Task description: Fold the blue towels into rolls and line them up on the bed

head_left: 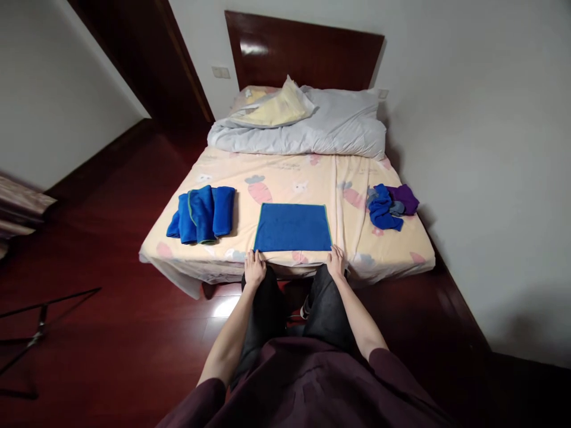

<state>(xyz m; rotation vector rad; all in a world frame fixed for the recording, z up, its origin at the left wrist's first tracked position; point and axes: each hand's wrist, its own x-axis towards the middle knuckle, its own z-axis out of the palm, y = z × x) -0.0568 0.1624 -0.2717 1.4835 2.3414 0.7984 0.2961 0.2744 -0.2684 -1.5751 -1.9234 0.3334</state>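
A blue towel with a green edge lies spread flat on the bed, near its front edge. At the towel's near left corner, my left hand is closed with its fingertips on the cloth. My right hand pinches the near right corner in the same way. To the left sit several blue towels, rolled or folded and side by side. On the right is a crumpled heap with a blue cloth, a purple cloth and some greyish cloth.
The bed has a cream sheet printed with carrots and rabbits. A grey quilt and a yellow pillow lie before the dark wooden headboard. Black stand legs are on the floor at left; a wall rises at right.
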